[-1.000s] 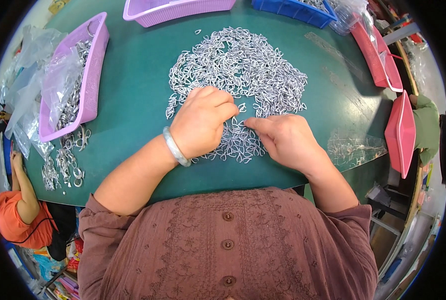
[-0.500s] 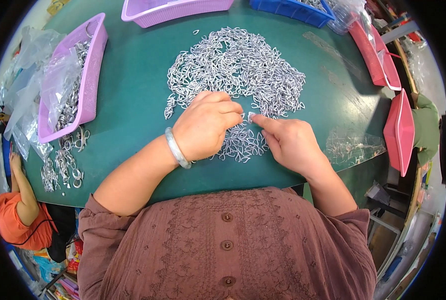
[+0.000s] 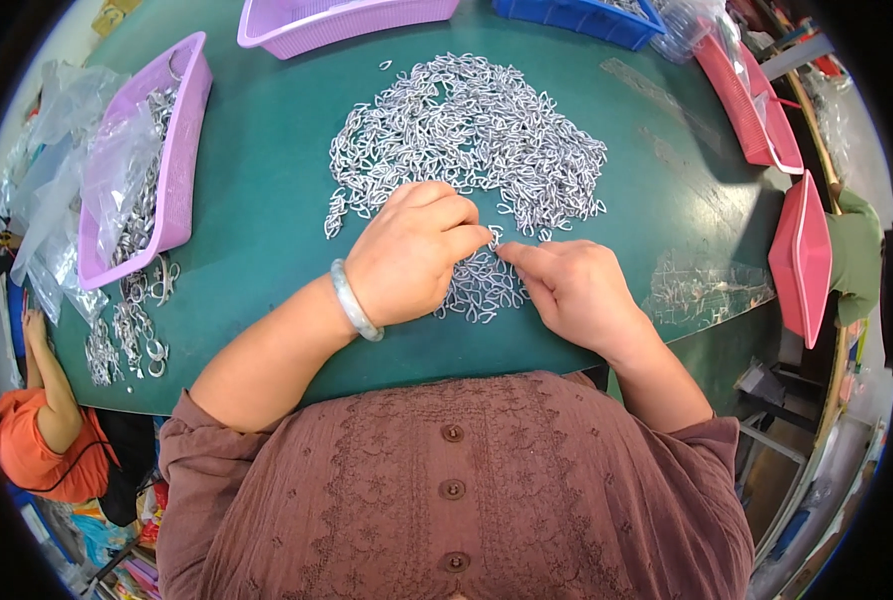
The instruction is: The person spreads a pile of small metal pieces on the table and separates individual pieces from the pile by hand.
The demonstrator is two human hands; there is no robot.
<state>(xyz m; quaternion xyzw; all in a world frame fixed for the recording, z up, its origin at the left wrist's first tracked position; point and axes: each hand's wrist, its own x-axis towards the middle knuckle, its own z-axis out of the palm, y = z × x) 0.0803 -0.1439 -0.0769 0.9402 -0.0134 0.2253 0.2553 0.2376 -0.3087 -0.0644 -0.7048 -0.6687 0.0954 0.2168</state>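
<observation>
A wide heap of small silver metal clips (image 3: 471, 135) lies on the green table (image 3: 266, 220). My left hand (image 3: 411, 250), with a pale bangle (image 3: 353, 302) on its wrist, rests at the heap's near edge, fingers curled and pinched on one small clip. My right hand (image 3: 566, 290) sits just beside it, thumb and forefinger meeting the left fingertips over the same clip. A small cluster of clips (image 3: 481, 290) lies between and under both hands.
A purple tray (image 3: 171, 170) with bagged metal parts stands at the left, loose rings (image 3: 131, 320) below it. Another purple tray (image 3: 336, 15) and a blue one (image 3: 576, 15) are at the far edge. Pink trays (image 3: 801, 255) stand at the right. A person in orange (image 3: 36, 440) sits lower left.
Both hands have drawn together, fingertips meeting over a clip; the left hand shifted slightly right and toward me.
</observation>
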